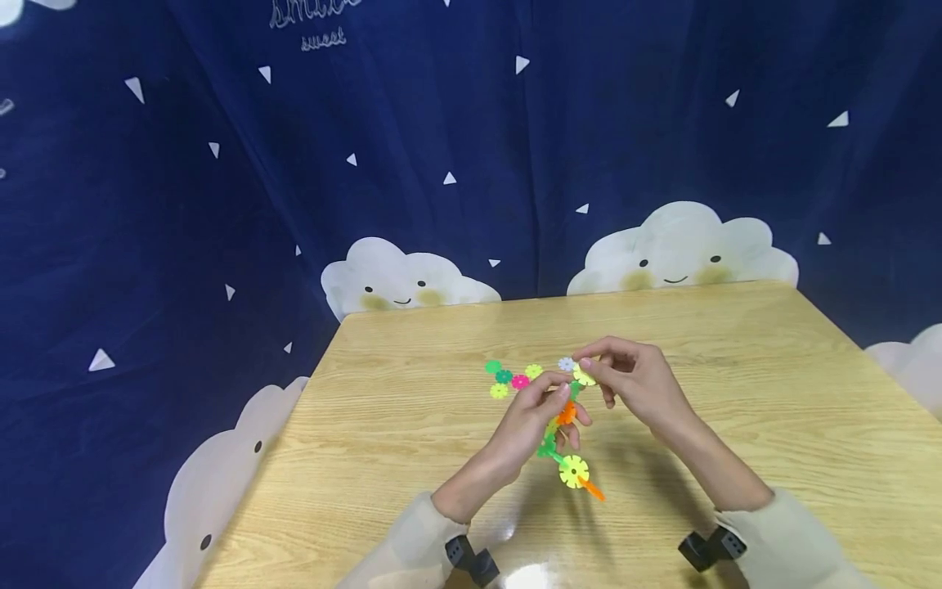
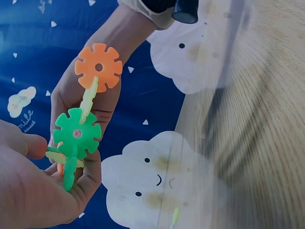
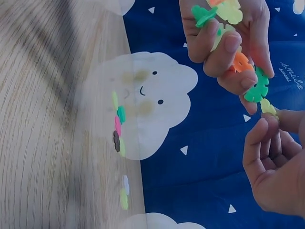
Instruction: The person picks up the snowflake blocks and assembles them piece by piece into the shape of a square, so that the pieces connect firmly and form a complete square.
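A chain of notched plastic snowflake discs (image 1: 574, 471), linked edge to edge in green, yellow and orange, is held above the wooden table. My left hand (image 1: 526, 421) grips its middle, with fingers curled round the orange and green discs (image 3: 257, 86). At the chain's far end, my right hand (image 1: 643, 380) pinches a pale yellow disc (image 3: 268, 108) between thumb and fingertip, touching the green disc beside it. The other end hangs below the left hand, finishing in an orange disc (image 2: 98, 67). Fingers hide part of the chain's middle.
Several loose discs lie on the table (image 1: 383, 425) beyond the hands, among them a pink disc (image 1: 520, 382), a teal disc (image 1: 504, 376) and a pale lilac disc (image 1: 565, 363). A dark blue curtain (image 1: 441, 123) with clouds stands behind the table's far edge.
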The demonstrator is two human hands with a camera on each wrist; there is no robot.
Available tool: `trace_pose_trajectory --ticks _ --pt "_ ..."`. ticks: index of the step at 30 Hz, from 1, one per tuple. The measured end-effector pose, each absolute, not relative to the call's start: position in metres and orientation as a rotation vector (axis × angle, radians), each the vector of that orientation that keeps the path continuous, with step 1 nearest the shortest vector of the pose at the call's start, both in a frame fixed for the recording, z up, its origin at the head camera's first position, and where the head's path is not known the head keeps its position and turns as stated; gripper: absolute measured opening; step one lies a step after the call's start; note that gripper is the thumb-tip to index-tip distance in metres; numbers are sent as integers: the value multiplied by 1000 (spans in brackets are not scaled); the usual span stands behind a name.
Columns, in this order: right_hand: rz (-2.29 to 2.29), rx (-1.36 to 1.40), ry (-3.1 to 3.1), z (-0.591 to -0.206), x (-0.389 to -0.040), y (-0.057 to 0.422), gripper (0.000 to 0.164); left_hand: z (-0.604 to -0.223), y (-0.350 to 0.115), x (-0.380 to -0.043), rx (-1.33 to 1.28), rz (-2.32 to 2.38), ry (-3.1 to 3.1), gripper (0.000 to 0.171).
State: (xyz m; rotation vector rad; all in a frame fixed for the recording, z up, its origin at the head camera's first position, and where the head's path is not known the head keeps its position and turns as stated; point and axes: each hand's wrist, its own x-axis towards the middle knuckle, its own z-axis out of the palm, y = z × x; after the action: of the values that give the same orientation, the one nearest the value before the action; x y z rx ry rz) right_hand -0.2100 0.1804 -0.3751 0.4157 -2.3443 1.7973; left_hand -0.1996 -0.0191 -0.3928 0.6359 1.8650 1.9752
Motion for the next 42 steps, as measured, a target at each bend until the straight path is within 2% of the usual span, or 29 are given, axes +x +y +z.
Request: trace_pose_trajectory --ticks 16,22,33,38,42 --pt "1586 493 -2349 -378 -205 164 6 -396 -18 -197 544 1983 1934 21" --pt "1583 427 -2386 -378 -206 156 6 -399 -19 -197 505 1990 2012 21" --pt "1696 474 -2463 -376 -214 158 10 -403 -19 -199 496 2033 1982 16" --pt "1711 546 -2489 -372 -216 164 9 -403 -20 -199 530 2029 1940 25" --pt "1649 614 -2542 -368 -218 164 19 -401 -21 -199 530 2055 1956 34"
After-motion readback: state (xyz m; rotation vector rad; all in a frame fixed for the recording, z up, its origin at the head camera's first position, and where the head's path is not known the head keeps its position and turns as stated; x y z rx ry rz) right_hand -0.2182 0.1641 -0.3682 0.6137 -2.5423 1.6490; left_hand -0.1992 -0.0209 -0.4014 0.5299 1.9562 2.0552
